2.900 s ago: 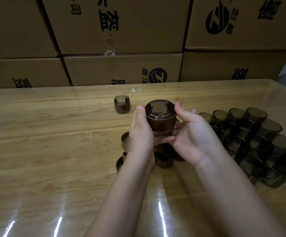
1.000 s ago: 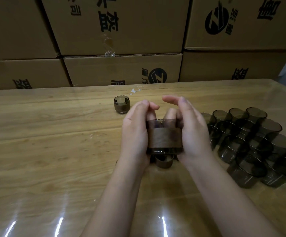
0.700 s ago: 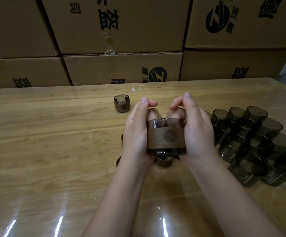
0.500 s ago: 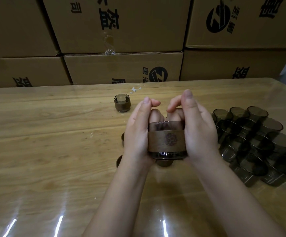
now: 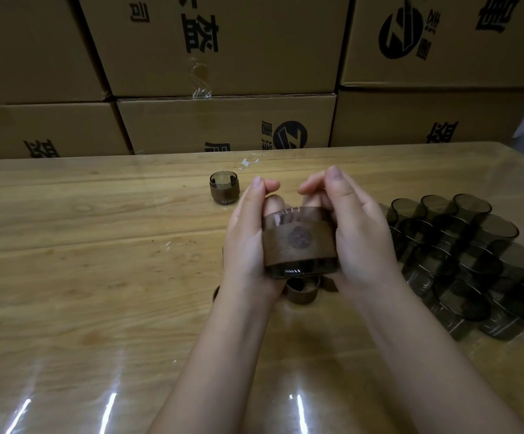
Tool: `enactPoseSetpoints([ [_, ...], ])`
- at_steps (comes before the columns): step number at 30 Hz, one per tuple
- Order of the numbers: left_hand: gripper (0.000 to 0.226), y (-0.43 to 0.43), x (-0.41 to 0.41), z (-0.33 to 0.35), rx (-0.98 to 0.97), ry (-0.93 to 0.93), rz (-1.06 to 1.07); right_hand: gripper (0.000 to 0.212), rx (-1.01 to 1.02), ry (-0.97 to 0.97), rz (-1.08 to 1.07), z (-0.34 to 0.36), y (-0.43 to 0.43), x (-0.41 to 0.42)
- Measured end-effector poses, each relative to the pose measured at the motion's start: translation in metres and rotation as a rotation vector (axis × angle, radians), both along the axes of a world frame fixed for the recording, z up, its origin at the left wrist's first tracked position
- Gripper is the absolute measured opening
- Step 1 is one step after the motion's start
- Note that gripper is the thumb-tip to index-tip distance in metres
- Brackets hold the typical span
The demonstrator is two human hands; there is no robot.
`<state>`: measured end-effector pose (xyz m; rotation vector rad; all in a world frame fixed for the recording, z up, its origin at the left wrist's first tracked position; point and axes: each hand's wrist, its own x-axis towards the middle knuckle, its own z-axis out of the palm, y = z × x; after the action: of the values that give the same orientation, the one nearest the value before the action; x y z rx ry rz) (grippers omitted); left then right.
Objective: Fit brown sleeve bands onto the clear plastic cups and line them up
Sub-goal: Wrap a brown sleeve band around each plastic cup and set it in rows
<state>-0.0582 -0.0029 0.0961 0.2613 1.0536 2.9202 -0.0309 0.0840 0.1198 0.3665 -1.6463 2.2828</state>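
Where the held cup was: the held cup (image 5: pixel 301 268) was lifted off the table (image 5: pixel 97 277) at the middle of the view, between both hands, roughly upright with its rim tipped a little toward the camera.
Sleeve band: the sleeve band (image 5: pixel 317 245) sat round the cup's middle, with a strip of clear wall showing above and below it. A round dark emblem on it faced the camera.
Left hand: the left hand (image 5: pixel 245 242) was clamped on the cup's left side, its fingers curled round behind the rim.
Right hand: the right hand (image 5: pixel 361 242) gripped the cup's right side in the same way, fingers bent over the far edge of the rim.
Banded cup: a banded cup (image 5: pixel 224 191) stood upright and alone on the table, beyond the left hand and apart from it.
Bare cups: the bare cups (image 5: pixel 461 255) lay packed together in rows on the table to the right, leaning on one another.
Loose bands: the loose bands (image 5: pixel 303 289) lay on the table beneath the hands. One showed just below the held cup, and the others were mostly hidden by the wrists.
Table: it was pale wood under a glossy cover that caught streaks of light.
Cardboard boxes: the cardboard boxes (image 5: pixel 223 123) were stacked behind the table's far edge, printed in black.
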Motion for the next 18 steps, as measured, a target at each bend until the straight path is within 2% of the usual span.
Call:
enactPoseSetpoints([
  [3,0.017,-0.004,-0.002,-0.001,-0.004,-0.007,-0.019,0.032,-0.017,0.007,0.004,-0.001,-0.003,0.000],
  [7,0.016,0.002,0.003,0.000,-0.091,0.030,-0.029,0.042,-0.131,-0.081,-0.046,-0.003,0.001,-0.001],
  [12,0.019,0.002,0.002,-0.001,-0.086,-0.015,-0.049,0.042,-0.102,-0.064,-0.011,-0.005,0.002,-0.003],
  [15,0.016,0.002,0.004,0.000,-0.113,0.027,-0.050,0.045,-0.101,-0.055,0.016,-0.004,0.003,-0.003],
  [18,0.013,0.004,0.007,0.000,-0.267,0.141,-0.014,0.045,-0.251,-0.188,-0.072,0.000,0.012,-0.006],
])
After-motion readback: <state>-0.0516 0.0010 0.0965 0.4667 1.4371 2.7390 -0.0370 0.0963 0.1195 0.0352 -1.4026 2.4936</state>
